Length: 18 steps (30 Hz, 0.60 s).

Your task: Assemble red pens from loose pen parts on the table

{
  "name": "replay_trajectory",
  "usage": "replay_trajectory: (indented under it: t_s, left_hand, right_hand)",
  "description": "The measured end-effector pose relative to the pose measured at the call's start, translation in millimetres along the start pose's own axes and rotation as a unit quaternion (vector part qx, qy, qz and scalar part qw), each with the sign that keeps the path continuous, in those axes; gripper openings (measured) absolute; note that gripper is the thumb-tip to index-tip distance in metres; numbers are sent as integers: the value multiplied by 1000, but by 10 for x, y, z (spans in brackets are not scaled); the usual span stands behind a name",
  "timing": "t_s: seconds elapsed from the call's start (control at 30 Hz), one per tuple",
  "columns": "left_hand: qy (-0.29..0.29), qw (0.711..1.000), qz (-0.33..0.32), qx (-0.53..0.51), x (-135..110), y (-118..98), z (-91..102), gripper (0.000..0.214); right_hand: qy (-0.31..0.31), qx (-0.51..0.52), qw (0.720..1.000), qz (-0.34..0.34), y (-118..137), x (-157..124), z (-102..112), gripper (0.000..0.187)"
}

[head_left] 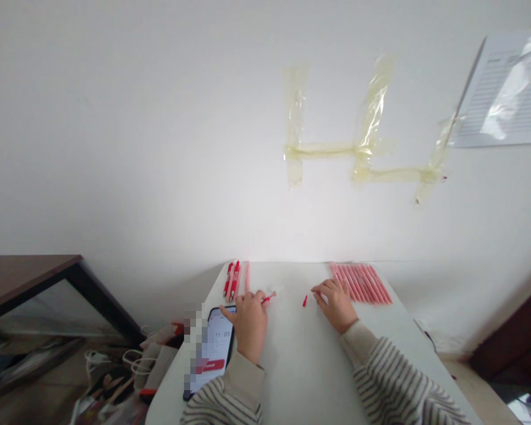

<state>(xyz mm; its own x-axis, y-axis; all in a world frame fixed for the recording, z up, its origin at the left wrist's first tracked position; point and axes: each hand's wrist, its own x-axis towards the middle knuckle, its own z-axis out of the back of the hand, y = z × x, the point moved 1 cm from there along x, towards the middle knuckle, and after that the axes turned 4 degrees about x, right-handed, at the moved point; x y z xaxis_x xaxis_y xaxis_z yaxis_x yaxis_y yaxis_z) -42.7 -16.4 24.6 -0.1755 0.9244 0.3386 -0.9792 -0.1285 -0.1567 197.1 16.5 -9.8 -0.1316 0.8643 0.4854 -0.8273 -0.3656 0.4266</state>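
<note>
The left hand [250, 321] pinches a small red pen part [268, 298] over the surface [310, 372]. I can't tell if the right hand [335, 304], near a red tip [304, 301], holds anything. The part looks light, hard and slippery; pinch its middle. A phone [219, 342] crowds the left edge; there's room between the hands.

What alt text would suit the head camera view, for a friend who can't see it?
A person's left hand touches a small red piece over a white table, while the right hand is near a red cone-shaped piece lying there. Red pens and a phone lie to the left, a row of pink sticks to the right.
</note>
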Motion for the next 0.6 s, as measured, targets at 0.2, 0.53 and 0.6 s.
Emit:
replay_trajectory:
  t_s: [0.2,0.53,0.6]
  left_hand:
    - [-11,1000,10,6,8,29,-38,23]
    - [1,999,5,38,-2,31,-54,26]
    - [-1,999,8,41,-5,34,-58,25]
  right_hand:
    - [10,-1,1000,-2,2,0,4,22]
    - [15,-15,1000,-2,46,-6,12,19]
    - [17,-15,1000,-4,57,-7,19,19]
